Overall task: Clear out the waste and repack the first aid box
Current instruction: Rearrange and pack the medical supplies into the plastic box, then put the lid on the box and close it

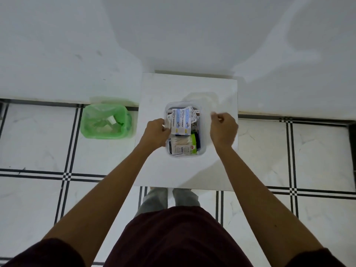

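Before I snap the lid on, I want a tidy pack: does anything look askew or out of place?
Yes. The antiseptic bandage packets lie loosely tilted across the top of the clear box, poking near its rim. Nothing has spilled onto the white table.

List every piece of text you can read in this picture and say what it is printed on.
"ANTISEPTIC BANDAGE": on the white bandage packet lying at the top of the clear first aid box.
"ANTISEPTIC BANDAGE": again on the blue and white packet beside it.
All other print, on those packets and on the packs below, is too small or blurred to read.
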The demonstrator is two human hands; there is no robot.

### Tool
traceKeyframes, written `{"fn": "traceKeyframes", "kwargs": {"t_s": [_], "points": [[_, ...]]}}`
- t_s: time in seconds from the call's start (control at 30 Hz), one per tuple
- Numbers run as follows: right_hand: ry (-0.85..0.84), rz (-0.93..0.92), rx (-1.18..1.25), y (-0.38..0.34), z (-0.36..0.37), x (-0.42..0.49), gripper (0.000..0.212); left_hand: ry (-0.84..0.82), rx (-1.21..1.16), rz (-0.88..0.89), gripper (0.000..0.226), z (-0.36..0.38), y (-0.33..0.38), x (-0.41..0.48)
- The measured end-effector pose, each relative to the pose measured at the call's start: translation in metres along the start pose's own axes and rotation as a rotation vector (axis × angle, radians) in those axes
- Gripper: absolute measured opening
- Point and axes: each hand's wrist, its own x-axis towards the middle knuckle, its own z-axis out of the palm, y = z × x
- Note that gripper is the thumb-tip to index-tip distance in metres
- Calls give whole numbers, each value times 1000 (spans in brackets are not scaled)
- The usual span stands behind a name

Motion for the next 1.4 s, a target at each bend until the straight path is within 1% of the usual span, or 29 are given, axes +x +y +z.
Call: {"fn": "traceKeyframes", "kwargs": {"t_s": [0.03, 0.07, 0.13, 0.17, 0.2, 0.27, 0.37, 0.43, 0.5, 0.6, 0.63, 0.67, 0.7, 0.73, 0.77, 0.8, 0.83, 0.87, 0.97, 1.03, 1.1, 1.17, 1.23, 1.27, 1.33, 1.4], "points": [[-29, 59, -3, 11, -1, 1, 24, 7, 6, 3, 24, -3, 0, -2], [-107, 97, -36, 24, 0, 2, 23, 16, 11, 6, 24, -5, -1, -4], [-336, 137, -123, 45, 7, 0, 35, 42, 5, 12, 23, -14, -6, -9], [-425, 143, -151, 53, 12, -1, 42, 61, -11, 8, 23, -19, -10, -13], [-479, 133, -176, 59, 20, -2, 45, 80, -33, 0, 22, -24, -14, -16], [-508, 87, -225, 62, 33, -6, 37, 109, -75, -30, 23, -33, -22, -23], [-475, 34, -279, 64, 50, -3, 47, 131, -106, -58, 22, -42, -32, -31], [-480, 14, -317, 66, 53, 2, 48, 142, -94, -55, 21, -45, -37, -33], [-511, 67, -223, 66, 48, 8, 45, 143, -93, -54, 23, -45, -41, -32], [-586, 259, 143, 58, 20, 11, 21, 129, -134, -61, 24, -43, -40, -28], [-591, 268, 216, 54, 9, 11, 14, 121, -142, -56, 24, -41, -39, -27], [-568, 241, 244, 50, -4, 10, 11, 113, -143, -48, 22, -38, -37, -25], [-545, 210, 271, 46, -17, 10, 16, 105, -140, -35, 22, -35, -35, -23], [-539, 200, 305, 41, -30, 8, 27, 95, -140, -23, 22, -31, -32, -21], [-554, 224, 355, 36, -39, 7, 40, 81, -143, -15, 24, -27, -30, -19], [-586, 245, 393, 28, -47, 4, 48, 67, -146, -12, 25, -23, -27, -16], [-599, 221, 382, 20, -51, 1, 47, 53, -147, -12, 26, -18, -25, -14], [-580, 148, 318, 12, -53, -3, 42, 43, -148, -15, 26, -14, -23, -12], [-462, -178, 83, -14, -50, -22, 29, 29, -169, -14, 23, 0, -17, -8], [-472, -362, -7, -24, -41, -39, 29, 19, -211, -24, 21, 4, -16, -8], [-489, -494, -73, -27, -25, -56, 27, 24, -282, -65, 27, 5, -18, -7], [-438, -589, -197, -21, -6, -72, 25, 52, -359, -100, 30, 2, -18, -8], [-371, -643, -350, -11, 14, -85, 36, 107, -378, -113, 31, -3, -16, -7], [-365, -667, -396, -5, 23, -91, 43, 130, -388, -116, 33, -6, -14, -7], [-370, -720, -440, 2, 35, -98, 50, 153, -436, -131, 34, -11, -11, -4], [-374, -739, -449, 6, 41, -99, 50, 150, -431, -129, 29, -13, -9, -1]]}}
